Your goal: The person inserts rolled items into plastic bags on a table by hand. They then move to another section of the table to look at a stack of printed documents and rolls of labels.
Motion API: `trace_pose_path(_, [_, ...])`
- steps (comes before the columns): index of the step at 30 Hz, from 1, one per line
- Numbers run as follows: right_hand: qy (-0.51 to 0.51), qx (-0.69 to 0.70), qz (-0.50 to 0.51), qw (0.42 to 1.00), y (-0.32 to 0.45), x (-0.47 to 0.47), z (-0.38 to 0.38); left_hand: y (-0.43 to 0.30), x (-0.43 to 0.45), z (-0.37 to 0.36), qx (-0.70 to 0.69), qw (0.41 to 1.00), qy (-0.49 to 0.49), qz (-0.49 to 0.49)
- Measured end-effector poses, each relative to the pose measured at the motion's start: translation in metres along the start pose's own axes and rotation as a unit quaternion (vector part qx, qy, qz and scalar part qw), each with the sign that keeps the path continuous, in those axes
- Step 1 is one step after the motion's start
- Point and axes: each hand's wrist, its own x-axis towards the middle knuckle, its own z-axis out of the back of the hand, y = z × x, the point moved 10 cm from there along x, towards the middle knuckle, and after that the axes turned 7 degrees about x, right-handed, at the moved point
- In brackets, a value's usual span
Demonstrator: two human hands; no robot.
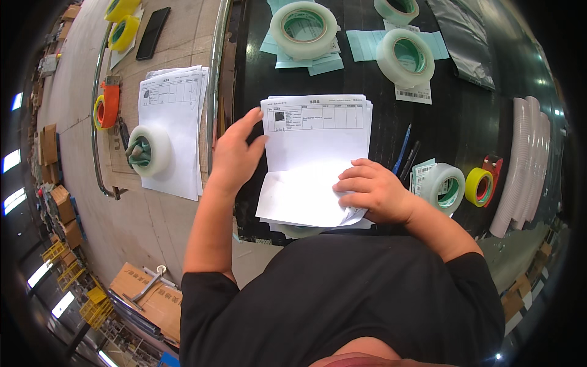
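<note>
A stack of printed paper sheets (pixel 312 151) lies before me on the black table, its lower part creased and its lower right corner curling. My left hand (pixel 241 153) is at the stack's upper left edge, thumb and fingers apart. My right hand (pixel 373 190) rests on the lower right of the sheets, fingers bent; whether it pinches a sheet I cannot tell. Right of the stack lie a blue pen (pixel 402 149) and a black marker (pixel 410 161). Farther right, a roll of clear tape (pixel 447 190) stands near a yellow tape roll (pixel 479 186) in a red dispenser.
Large clear tape rolls (pixel 303 30) sit on pale blue labels at the back. Ribbed hoses (pixel 525 160) lie at the right. A metal-railed cart (pixel 124 176) at the left holds papers (pixel 169 179), tape and a black phone (pixel 153 33). Black plastic (pixel 467 46) lies at the back right.
</note>
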Motion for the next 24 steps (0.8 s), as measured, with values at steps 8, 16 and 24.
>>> trace_pose_path(8, [0.016,0.245,-0.093,0.965,-0.023,-0.01,-0.004,-0.018,-0.008,-0.054,0.402,0.896,0.003,-0.19])
trace_pose_path(16, [-0.19,-0.19,-0.23,0.935,-0.042,0.0,0.063,-0.038,-0.067,-0.055,0.031,0.955,0.172,-0.241])
trace_pose_path(24, [0.021,-0.013,-0.114,0.993,0.001,0.005,0.017,-0.017,-0.006,-0.035,0.242,0.967,0.072,-0.024])
